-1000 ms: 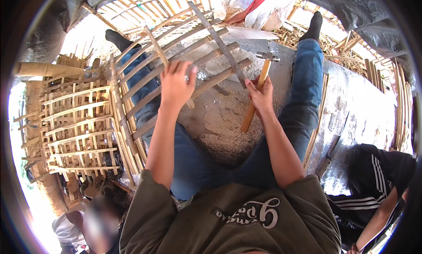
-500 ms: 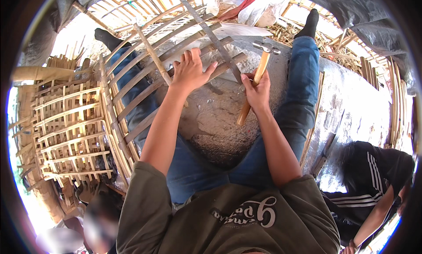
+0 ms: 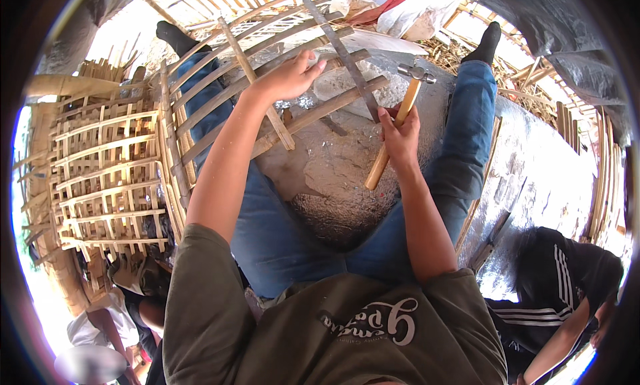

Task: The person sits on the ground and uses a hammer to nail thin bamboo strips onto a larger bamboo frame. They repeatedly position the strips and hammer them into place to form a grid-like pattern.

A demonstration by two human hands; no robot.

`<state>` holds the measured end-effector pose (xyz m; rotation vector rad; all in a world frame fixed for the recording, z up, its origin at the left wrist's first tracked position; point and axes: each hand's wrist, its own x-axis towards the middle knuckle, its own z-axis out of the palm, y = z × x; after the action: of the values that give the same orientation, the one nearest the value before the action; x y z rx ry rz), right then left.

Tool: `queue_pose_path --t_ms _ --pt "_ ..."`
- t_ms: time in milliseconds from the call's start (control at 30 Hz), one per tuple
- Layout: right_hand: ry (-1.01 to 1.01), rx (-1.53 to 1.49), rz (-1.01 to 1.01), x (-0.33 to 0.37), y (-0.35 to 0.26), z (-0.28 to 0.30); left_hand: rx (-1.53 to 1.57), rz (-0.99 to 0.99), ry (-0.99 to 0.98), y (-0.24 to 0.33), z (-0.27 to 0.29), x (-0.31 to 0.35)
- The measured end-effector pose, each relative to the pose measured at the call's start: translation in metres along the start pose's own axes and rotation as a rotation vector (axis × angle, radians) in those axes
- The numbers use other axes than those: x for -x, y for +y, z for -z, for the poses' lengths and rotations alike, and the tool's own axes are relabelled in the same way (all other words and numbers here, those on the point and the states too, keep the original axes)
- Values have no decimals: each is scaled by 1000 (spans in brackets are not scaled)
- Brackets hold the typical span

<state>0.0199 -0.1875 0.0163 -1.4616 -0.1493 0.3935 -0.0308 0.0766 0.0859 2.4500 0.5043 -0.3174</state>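
A hammer (image 3: 377, 168) with a wooden handle and a metal head is in my right hand (image 3: 401, 133), its head pointing up and away from me. The thumb and fingers of that hand also meet the lower end of a dark slat (image 3: 343, 55), which crosses a bamboo lattice (image 3: 230, 92). My left hand (image 3: 288, 78) is over the middle of this lattice, fingers apart and holding nothing; whether it touches the strips is unclear. Beneath the lattice's near end lies a worn grey surface (image 3: 300, 175) between my legs, with a pale stone-like block (image 3: 373, 85) on it.
Stacked bamboo lattices (image 3: 110, 178) stand at my left. A person in black clothes (image 3: 560, 272) bends at the lower right, and another person (image 3: 113, 318) is at the lower left. Bamboo scraps (image 3: 457, 48) lie near my right foot, by pale sacks (image 3: 420, 12).
My left hand has lifted from the lattice strips and turned, its arm swinging slightly left. The hammer stays in my right hand. The whole view has shifted a little.
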Motion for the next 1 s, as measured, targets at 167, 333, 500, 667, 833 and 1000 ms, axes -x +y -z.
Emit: queue_pose_path --t_ms 167,333,500,667,833,1000 --pt "6 31 58 -6 15 5 99 -71 189 -19 17 57" --pt "-20 15 10 -5 10 7 289 79 297 -19 7 125" --pt "-18 -25 -22 -1 6 3 160 -182 499 -40 -28 123" --pt "-13 24 2 -4 12 8 -102 -167 527 -32 -14 107" --pt "-7 -1 22 -2 8 2 -331 -8 289 3 -14 57" --pt "-3 2 21 -6 13 7 -313 238 347 40 -41 -9"
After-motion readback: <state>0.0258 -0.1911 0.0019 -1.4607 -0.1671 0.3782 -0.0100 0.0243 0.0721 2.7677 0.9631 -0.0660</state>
